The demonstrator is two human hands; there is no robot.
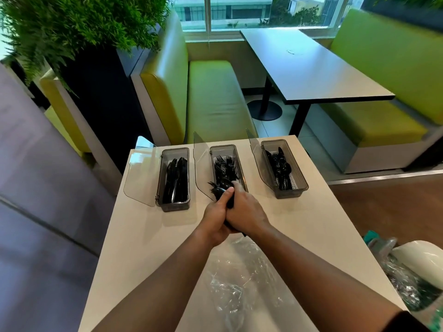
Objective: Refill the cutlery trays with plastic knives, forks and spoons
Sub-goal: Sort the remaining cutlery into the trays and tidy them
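Note:
Three clear lidded trays stand open in a row on a white table [143,236]. The left tray [175,207] holds black knives, the middle tray [221,148] black forks, the right tray [300,188] black spoons. Both my hands meet at the near end of the middle tray. My left hand [217,216] and my right hand [247,212] together grip a bundle of black plastic cutlery [219,188], its heads sticking out towards the fork tray. Whether the bundle is forks or spoons I cannot tell.
A crumpled clear plastic bag [239,279] lies on the table under my forearms. Bagged supplies in a bin [412,271] sit at the right edge. Beyond the table are green booth seats [211,97], a dark dining table [311,68] and a plant [72,25].

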